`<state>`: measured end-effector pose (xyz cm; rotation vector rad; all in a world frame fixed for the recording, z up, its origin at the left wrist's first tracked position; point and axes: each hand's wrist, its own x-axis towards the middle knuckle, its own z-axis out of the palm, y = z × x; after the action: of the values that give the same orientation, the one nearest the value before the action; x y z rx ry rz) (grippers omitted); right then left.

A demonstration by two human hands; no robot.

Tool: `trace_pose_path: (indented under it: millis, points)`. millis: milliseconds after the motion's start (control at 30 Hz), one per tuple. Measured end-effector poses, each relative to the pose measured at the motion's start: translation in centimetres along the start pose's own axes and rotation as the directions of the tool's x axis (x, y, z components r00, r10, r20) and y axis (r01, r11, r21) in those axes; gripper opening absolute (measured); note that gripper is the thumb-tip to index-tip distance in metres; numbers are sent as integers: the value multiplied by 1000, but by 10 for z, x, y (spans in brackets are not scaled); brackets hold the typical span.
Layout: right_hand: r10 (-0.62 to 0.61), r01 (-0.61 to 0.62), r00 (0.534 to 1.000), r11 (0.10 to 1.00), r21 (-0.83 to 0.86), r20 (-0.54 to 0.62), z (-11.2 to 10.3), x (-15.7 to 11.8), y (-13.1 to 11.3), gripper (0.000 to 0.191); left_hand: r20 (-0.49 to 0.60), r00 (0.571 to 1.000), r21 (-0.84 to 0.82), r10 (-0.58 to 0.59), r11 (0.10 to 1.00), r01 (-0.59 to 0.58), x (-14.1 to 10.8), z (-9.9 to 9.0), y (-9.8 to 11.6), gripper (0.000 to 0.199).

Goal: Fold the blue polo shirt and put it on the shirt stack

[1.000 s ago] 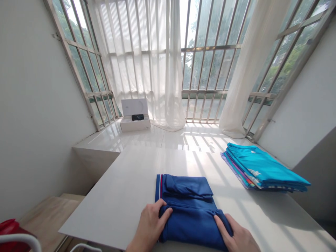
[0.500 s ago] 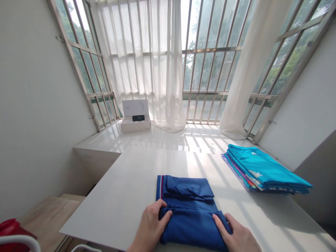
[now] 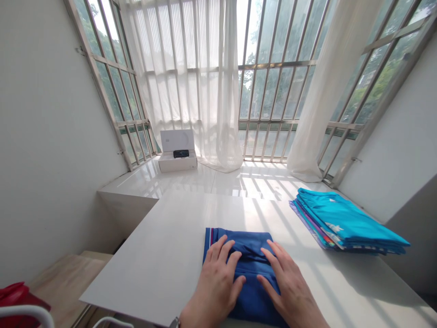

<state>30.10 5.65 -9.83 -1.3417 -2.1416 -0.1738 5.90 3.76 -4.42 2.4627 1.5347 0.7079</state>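
A folded dark blue garment (image 3: pixel 256 298) with a white and red stripe along its left edge lies on the white table (image 3: pixel 153 255) in front of me. My left hand (image 3: pixel 218 278) rests on its left half, fingers spread and pointing away from me. On its right half lies my right hand (image 3: pixel 287 280), also with the fingers apart. Both palms face down on the cloth, and neither hand grips it. Parts of the garment are hidden under the hands. A watch (image 3: pixel 175 322) shows at my left wrist.
A stack of folded clothes (image 3: pixel 351 223), bright turquoise on top, sits at the table's right. On the window ledge stands an open white box (image 3: pixel 177 161) with a black device (image 3: pixel 181 153). Sheer curtains (image 3: pixel 218 91) hang behind. Something red (image 3: pixel 22 303) is at lower left.
My hands have let go of the garment's near side edges and moved forward and inward onto its top. The fingers are now spread flat over the folds.
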Motion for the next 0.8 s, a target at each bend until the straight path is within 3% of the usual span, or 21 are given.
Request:
trace_pose_path:
  millis: [100,267,433,800]
  points:
    - [-11,15,991,999,-29,133,13,10,-1,61,111,992,64,63,995,-70,5,14,-5,66]
    - [60,-50,968,998,-49,244,32,5,13,64,143,989,82,31,996,-43,0,30,-17,56]
    - [84,-84,964,996,-13,253,30,3,14,61,72,997,61,-13,998,8,0,30,-17,49]
    - [217,-224,958,974,19,189,29,2,10,51,44,994,-23,-96,995,97,0,29,-15,51]
